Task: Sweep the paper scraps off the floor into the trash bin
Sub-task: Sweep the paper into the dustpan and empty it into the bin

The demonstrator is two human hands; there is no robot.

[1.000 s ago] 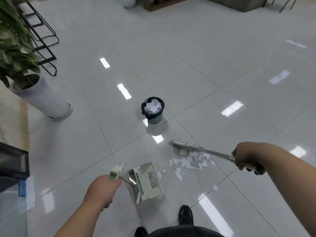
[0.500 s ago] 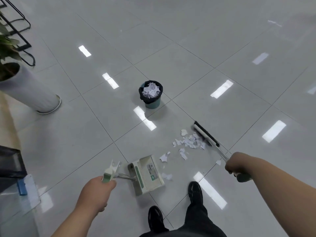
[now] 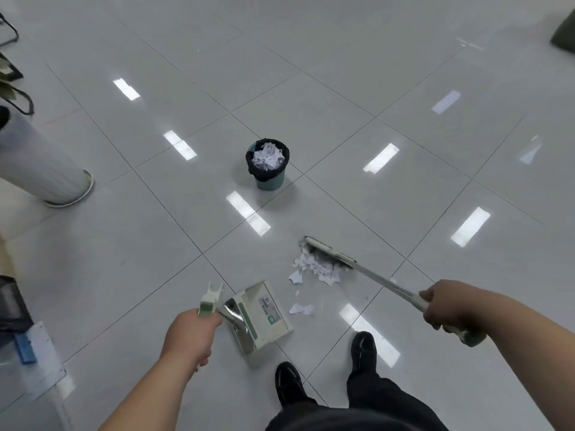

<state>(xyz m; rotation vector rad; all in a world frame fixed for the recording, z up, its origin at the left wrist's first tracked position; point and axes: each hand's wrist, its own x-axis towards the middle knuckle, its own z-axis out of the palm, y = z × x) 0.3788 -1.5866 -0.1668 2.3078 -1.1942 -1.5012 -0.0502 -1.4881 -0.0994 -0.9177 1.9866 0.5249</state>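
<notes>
A heap of white paper scraps [image 3: 317, 267] lies on the grey tiles, with a stray piece [image 3: 301, 308] nearer my feet. My right hand [image 3: 448, 307] grips the handle of a pale broom [image 3: 329, 251], whose head rests against the far side of the heap. My left hand [image 3: 189, 335] grips the handle of a white and green dustpan [image 3: 261, 315] standing on the floor left of the scraps. Farther off stands a small green trash bin [image 3: 268, 164] with a black liner, full of crumpled paper.
A tall white planter [image 3: 40, 169] leans in at the left. A black wire rack [image 3: 12, 73] sits behind it. A glass panel with a blue fitting [image 3: 26, 346] is at the lower left. My black shoes [image 3: 362, 349] stand just below the dustpan.
The broom head has dragged the scraps closer together and towards the dustpan. My view has tipped down, and my feet have stepped forward.
</notes>
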